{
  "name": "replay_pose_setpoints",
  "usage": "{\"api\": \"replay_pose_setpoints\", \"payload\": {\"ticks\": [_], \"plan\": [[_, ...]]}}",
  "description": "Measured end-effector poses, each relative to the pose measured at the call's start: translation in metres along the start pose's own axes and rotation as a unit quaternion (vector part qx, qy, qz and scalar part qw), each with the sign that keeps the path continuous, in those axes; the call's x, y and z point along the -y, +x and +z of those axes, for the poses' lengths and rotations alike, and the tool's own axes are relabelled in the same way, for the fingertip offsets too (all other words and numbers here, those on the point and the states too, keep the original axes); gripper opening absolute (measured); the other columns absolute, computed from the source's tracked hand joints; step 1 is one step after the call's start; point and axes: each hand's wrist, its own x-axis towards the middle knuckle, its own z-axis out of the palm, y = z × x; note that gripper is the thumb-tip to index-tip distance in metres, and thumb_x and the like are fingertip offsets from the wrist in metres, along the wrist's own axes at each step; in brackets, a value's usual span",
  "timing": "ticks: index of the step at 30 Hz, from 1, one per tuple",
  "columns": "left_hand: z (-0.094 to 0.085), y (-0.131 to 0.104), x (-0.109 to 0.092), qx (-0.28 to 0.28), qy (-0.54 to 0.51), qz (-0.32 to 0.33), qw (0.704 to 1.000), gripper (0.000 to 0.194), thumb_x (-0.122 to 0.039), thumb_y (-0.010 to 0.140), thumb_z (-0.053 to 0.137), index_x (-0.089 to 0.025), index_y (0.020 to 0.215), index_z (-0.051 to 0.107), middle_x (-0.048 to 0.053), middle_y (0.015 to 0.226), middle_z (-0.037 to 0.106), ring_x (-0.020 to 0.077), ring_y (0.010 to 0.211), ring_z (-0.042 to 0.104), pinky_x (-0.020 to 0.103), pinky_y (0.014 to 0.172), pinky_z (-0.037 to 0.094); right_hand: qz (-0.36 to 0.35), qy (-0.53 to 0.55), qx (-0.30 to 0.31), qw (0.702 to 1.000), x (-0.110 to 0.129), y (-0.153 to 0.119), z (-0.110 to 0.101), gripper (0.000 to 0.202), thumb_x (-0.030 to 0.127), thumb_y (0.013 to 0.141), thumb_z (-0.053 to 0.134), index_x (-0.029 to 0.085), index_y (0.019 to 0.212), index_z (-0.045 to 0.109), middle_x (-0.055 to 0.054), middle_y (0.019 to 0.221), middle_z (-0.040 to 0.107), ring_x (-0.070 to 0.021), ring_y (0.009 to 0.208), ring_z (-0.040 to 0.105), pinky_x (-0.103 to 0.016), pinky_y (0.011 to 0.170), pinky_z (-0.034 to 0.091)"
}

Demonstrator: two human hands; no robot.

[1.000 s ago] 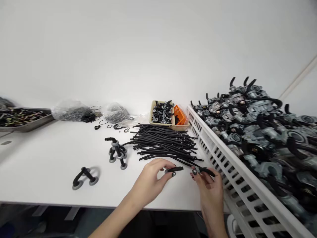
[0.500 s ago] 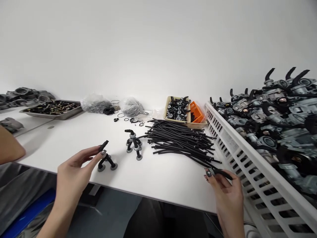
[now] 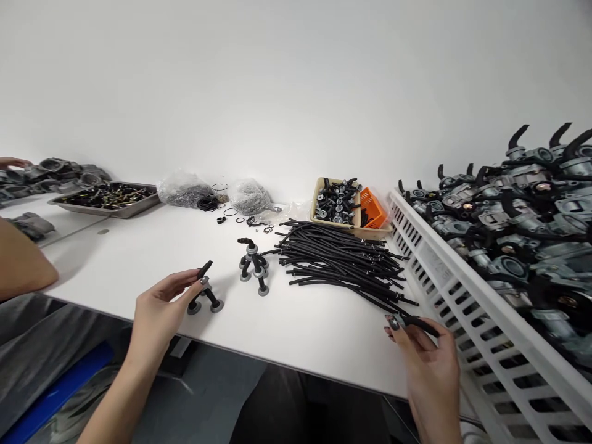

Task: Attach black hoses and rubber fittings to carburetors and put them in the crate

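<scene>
My left hand pinches a black rubber sleeve, its free end pointing up and to the right. Right beneath it stand black sleeves with grey round caps, leaning together on the table; my fingers partly hide where they meet. A second cluster of such capped sleeves stands to the right, with one bent sleeve on top. Over the table's front right, my right hand is closed on another black rubber sleeve, with a greyish end near the thumb.
Black hoses lie piled mid-table. Behind them are a cream tray of capped sleeves and an orange basket. A white crate of metal carburetors stands right. A metal tray, plastic bags and another person's arm are left.
The whole view has shifted slightly. My left hand has moved a little to the right, still pinching its sleeve over the standing ones. My right hand keeps its hold, almost unmoved.
</scene>
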Motion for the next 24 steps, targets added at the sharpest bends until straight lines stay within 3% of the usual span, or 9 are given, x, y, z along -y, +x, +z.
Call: {"api": "replay_pose_setpoints", "payload": {"ticks": [24], "plan": [[-0.0018,-0.0008,0.0069,0.014,0.028,0.026,0.999,0.041,-0.049,0.066,0.077,-0.023,0.098,0.073,0.008,0.104,0.076,0.0333,0.107,0.067,0.043,0.092,0.056,-0.008,-0.011,0.003,1.000,0.0002,0.0001,0.0001,0.063,0.041,0.057,0.089,0.024,0.105,0.052,0.001,0.080,0.068,-0.0159,0.079,0.067,-0.028,0.076,0.054]]}}
